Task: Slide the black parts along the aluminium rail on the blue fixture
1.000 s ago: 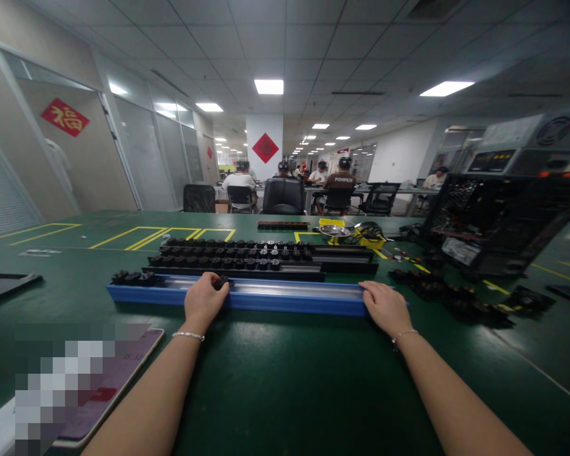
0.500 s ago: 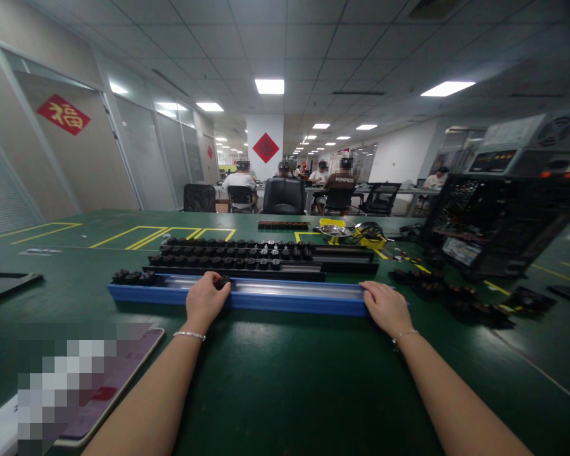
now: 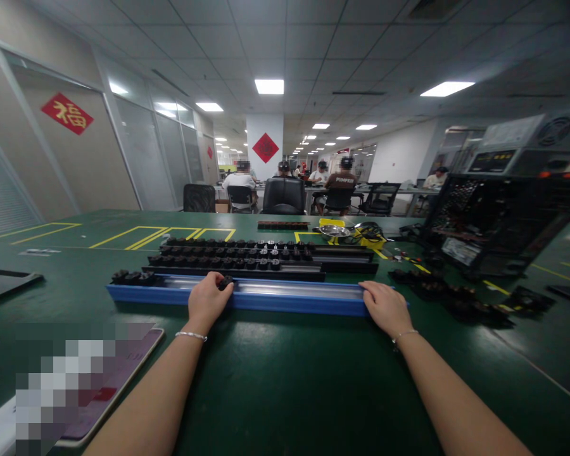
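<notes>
A long blue rail [image 3: 289, 299] with a shiny metal channel lies across the green table [image 3: 285, 380] in front of me. My left hand [image 3: 208, 302] rests on the rail left of its middle, fingers curled round a small black knob-like part [image 3: 225, 282] in the channel. My right hand [image 3: 386, 306] lies palm down over the rail's right end, fingers together. A few more black parts [image 3: 132, 277] sit at the rail's left end.
Behind the blue rail lie two black rails [image 3: 247, 254] filled with black parts. Loose black parts [image 3: 451, 297] are scattered at the right, beside an open computer case [image 3: 498, 221]. A tablet [image 3: 99, 380] lies near left. People sit at far desks.
My left hand has slid slightly to the right along the rail with the black part. My right hand has stayed put.
</notes>
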